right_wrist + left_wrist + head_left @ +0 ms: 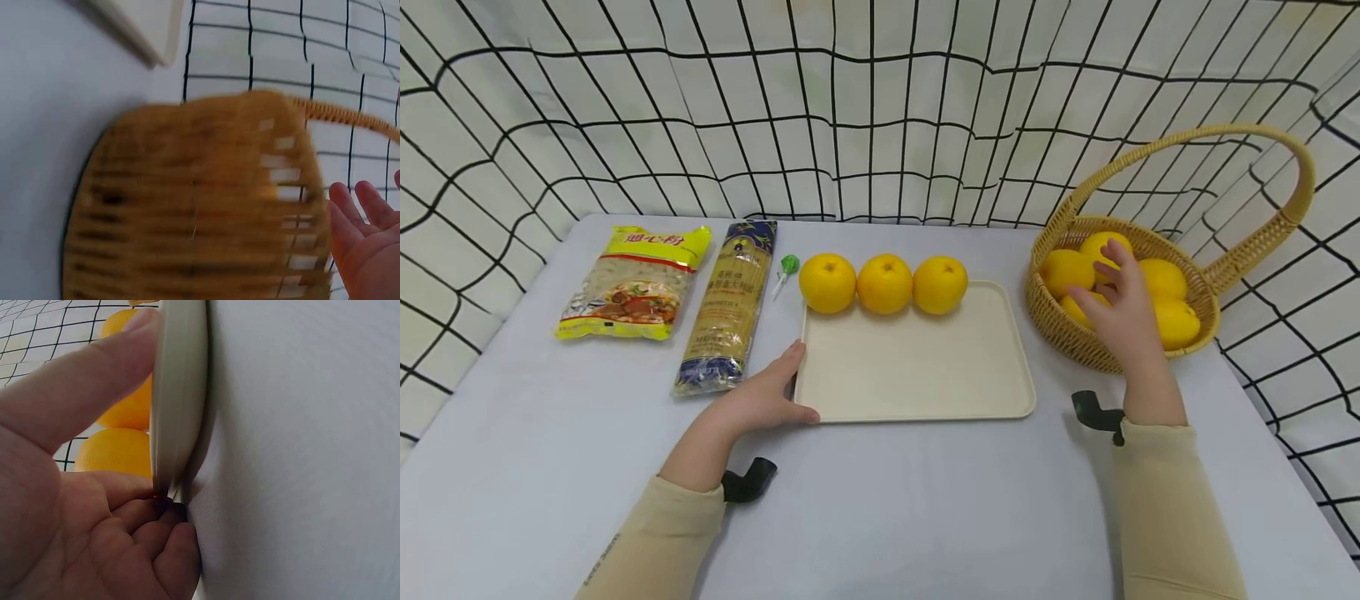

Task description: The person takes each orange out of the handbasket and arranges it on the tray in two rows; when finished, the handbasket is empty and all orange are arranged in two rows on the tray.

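Note:
A cream rectangular tray (917,367) lies on the table, with three oranges (885,284) in a row along its far edge. At the tray's near left corner, my left hand (760,396) holds the rim between thumb and fingers. The left wrist view shows the thumb (94,381) against the tray's edge and the other fingers curled at its side. Over the wicker basket (1075,346), my right hand (1123,308) hovers with fingers spread, holding nothing. Several yellow fruits (1163,279), some lemon-shaped, fill the basket. In the right wrist view the basket's side (194,206) is blurred.
Left of the tray lie a green-wrapped lollipop (789,264), a long pack of spaghetti (726,308) and a yellow food bag (635,283). The basket's tall handle (1255,133) arches up at the right. A black wire grid (872,125) stands behind the table.

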Available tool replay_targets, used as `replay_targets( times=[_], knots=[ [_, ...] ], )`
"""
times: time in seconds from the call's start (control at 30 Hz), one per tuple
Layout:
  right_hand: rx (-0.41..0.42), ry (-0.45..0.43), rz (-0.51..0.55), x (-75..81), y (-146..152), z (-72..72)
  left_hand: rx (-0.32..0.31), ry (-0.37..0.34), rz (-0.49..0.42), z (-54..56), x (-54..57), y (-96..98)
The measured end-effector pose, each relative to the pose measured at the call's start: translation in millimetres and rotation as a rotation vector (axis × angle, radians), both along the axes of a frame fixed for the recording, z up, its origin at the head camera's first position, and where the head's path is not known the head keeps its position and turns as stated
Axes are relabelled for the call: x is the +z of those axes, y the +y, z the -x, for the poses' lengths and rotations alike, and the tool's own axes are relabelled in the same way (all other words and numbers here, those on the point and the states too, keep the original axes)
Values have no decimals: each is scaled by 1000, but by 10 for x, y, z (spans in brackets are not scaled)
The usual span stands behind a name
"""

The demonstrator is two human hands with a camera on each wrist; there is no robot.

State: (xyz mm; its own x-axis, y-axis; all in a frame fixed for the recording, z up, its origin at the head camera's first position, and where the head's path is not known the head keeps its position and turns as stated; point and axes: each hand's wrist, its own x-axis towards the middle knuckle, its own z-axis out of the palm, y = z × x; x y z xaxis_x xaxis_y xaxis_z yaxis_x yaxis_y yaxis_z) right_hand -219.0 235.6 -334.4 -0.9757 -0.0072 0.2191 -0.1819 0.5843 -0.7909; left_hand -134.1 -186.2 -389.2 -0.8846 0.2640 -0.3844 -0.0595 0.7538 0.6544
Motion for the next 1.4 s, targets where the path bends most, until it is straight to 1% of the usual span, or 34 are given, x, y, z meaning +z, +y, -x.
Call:
replay_targets(
  times=[0.17, 0.4, 0.57, 0.7, 0.8, 1.0, 1.13, 1.27, 1.4],
  knots=[
    [-8, -46, -97, -52, 240, -1, -3, 3, 0, -5, 5, -7],
    [20, -173, -207, -48, 391, -17, -8, 9, 11, -5, 4, -8],
    [82, -210, -317, -22, 455, 22, -5, 5, 1, 0, 2, -1],
    [147, -245, -417, -34, 507, 70, -2, -3, 0, -6, 6, -1],
    [172, -283, -451, -49, 530, 101, -5, 3, 1, -9, 7, -4],
    [185, -356, -502, -43, 550, 156, -2, 5, -7, -11, 4, -7],
    [220, -401, -546, -24, 548, 184, -1, 7, -4, -11, -1, -8],
    [233, -425, -584, -10, 541, 187, -1, 4, -2, -14, -3, -1],
    [218, -427, -600, -5, 534, 171, 0, 3, -1, -9, 1, 0]
  ],
)
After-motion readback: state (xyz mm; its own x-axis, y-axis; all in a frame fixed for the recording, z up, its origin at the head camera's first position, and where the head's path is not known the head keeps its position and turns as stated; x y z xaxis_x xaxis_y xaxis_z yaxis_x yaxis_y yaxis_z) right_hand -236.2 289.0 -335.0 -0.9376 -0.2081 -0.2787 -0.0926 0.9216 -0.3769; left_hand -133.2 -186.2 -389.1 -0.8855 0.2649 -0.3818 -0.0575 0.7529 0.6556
